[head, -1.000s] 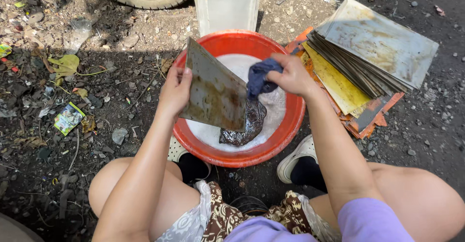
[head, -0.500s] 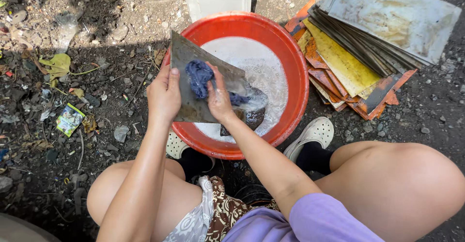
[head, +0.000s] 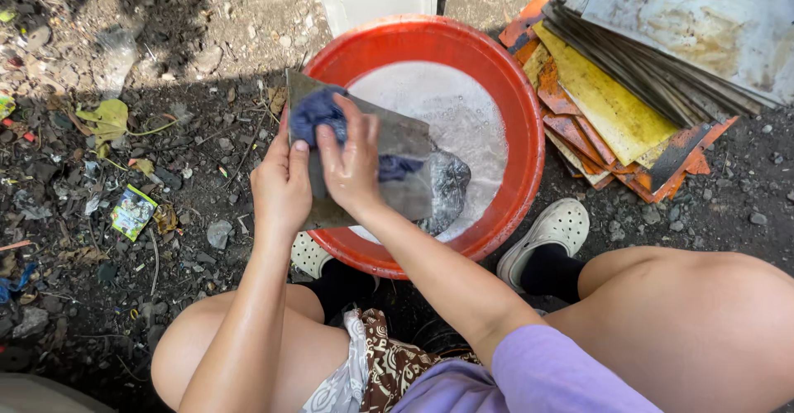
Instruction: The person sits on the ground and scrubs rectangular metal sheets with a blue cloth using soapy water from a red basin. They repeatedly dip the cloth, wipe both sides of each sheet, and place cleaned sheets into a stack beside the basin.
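Plate (head: 397,161) sits gripped by left hand (head: 281,186) over the soapy red basin (head: 517,124); right hand (head: 351,161) presses a blue rag (head: 318,111) on it; a stack of plates (head: 662,66) waits, seemingly unwashed.

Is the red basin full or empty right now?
Partly full: the red basin holds foamy white water that covers its bottom, with red inner wall bare above the foam. Depth cannot be told.

Beyond the fingers (head: 357,136), foamy water lies open inside the red basin (head: 513,99); stacked plates (head: 662,66) crowd the ground right of it.
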